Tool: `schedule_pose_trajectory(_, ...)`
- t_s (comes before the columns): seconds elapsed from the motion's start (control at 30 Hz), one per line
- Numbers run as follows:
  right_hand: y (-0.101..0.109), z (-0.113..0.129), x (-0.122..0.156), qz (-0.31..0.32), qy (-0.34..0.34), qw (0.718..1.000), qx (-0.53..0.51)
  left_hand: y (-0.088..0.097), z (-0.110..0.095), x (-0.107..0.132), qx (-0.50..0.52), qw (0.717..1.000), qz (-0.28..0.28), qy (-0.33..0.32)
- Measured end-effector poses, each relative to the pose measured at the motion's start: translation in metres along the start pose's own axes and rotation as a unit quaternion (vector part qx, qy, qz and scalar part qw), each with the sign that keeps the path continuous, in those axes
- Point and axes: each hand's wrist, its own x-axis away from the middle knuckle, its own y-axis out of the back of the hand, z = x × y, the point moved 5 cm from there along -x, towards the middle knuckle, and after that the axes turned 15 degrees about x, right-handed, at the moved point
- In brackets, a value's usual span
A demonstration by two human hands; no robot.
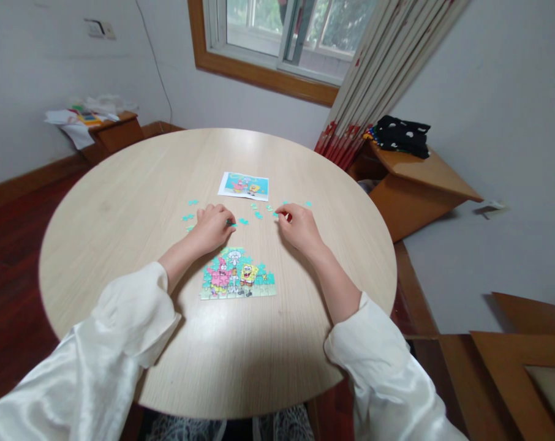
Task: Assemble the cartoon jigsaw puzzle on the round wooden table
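Observation:
A partly built cartoon jigsaw puzzle lies on the round wooden table in front of me. My left hand rests curled just above it, its fingertips pinching a teal puzzle piece. My right hand is also curled, with its fingertips pinched on a teal piece. Several loose teal pieces lie scattered between and around both hands. Farther back lies a reference picture of the puzzle.
A small wooden stand with papers is at the back left. A wooden cabinet with a black dotted cloth stands at the right, by a curtain and window.

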Motion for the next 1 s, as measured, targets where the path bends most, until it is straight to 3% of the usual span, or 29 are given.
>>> schedule_pose_trajectory(0.37, -0.0016, 0.0083, 0.0021, 0.024, 0.017, 0.999, -0.021, -0.0013, -0.0003, 0.0004, 0.004, 1.0, 0.018, -0.008)
schedule_pose_trajectory(0.8, -0.0034, 0.0098, 0.0028, 0.02, 0.034, 0.999, -0.033, -0.0071, 0.004, 0.0002, -0.017, 0.998, -0.026, -0.05)
schedule_pose_trajectory(1.0, -0.0035, 0.0077, 0.0026, 0.016, 0.029, 0.999, -0.032, -0.0089, 0.0036, 0.0013, -0.026, 0.998, -0.002, -0.048)
